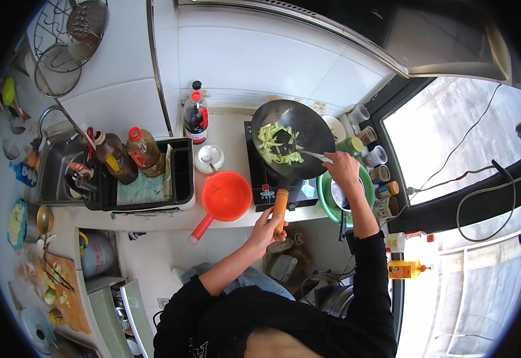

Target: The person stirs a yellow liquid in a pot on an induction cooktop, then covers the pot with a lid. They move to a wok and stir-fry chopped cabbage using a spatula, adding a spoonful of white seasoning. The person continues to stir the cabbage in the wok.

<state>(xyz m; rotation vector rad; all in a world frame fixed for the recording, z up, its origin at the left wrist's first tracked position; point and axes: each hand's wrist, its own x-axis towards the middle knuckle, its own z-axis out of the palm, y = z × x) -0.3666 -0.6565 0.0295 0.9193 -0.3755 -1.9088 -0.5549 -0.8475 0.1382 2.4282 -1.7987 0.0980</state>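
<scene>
My left hand (266, 230) is closed around the wooden handle (280, 210) of a dark wok (309, 125). The wok sits tilted over a black cooktop (258, 190), and chopped green vegetable pieces (271, 138) lie in its left part. In my right hand (343, 168) is a spatula (316, 155), its handle pointing into the wok and its far end hard to make out among the pieces. A red plastic ladle (227, 197) rests on the counter left of the cooktop. Behind it stands a white jar (209, 159) with a spoon in it.
Left of the cooktop stand a soy sauce bottle (196, 118), a black rack (183, 168) with oil bottles and a sink (57, 172). A green basin (368, 188) and several jars line the right side. A cutting board (70, 295) lies at lower left; a range hood (448, 49) hangs above.
</scene>
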